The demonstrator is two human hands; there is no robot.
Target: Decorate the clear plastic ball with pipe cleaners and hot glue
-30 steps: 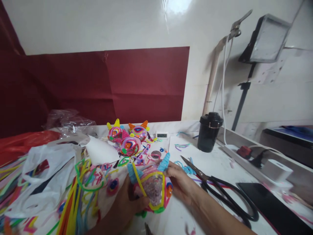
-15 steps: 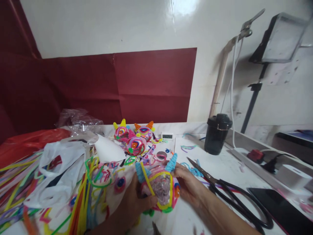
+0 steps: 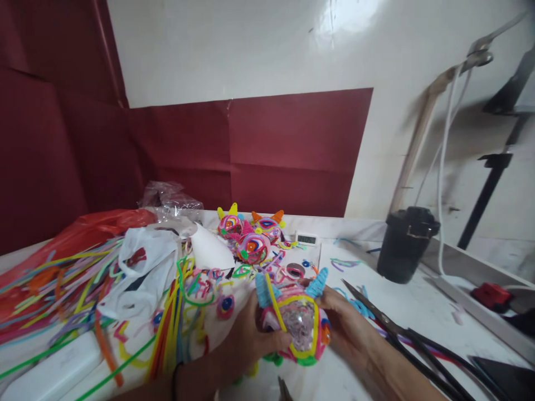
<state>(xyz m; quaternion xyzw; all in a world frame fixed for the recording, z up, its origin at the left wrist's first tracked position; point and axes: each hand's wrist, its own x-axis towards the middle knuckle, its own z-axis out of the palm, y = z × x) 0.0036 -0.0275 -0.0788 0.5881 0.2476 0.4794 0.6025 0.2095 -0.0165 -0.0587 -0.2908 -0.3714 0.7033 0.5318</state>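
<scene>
A round ornament wrapped in pipe cleaners point(image 3: 301, 326), with two light-blue horns and a bare clear patch edged in yellow and pink, is held up in front of me. My left hand point(image 3: 254, 331) grips its left side, the thumb pressed across the front beside a yellow pipe cleaner strip. Round the right side, my right hand point(image 3: 340, 312) supports it, its fingers mostly hidden behind. Below the ornament, the dark tip of a tool point(image 3: 284, 388) shows at the frame's lower edge. Three similar horned ornaments point(image 3: 254, 245) are grouped at the back of the table.
Loose pipe cleaners point(image 3: 165, 328) and a white plastic bag point(image 3: 142, 262) cover the left. Large black scissors point(image 3: 388, 323) lie on the right, near a black lidded cup point(image 3: 407, 245) and a phone point(image 3: 501, 373). A small digital display point(image 3: 306, 238) stands at the back.
My view has turned left, so everything sits farther right in the picture. A white box-like object now shows at lower left. Both hands keep much the same hold on the ornament.
</scene>
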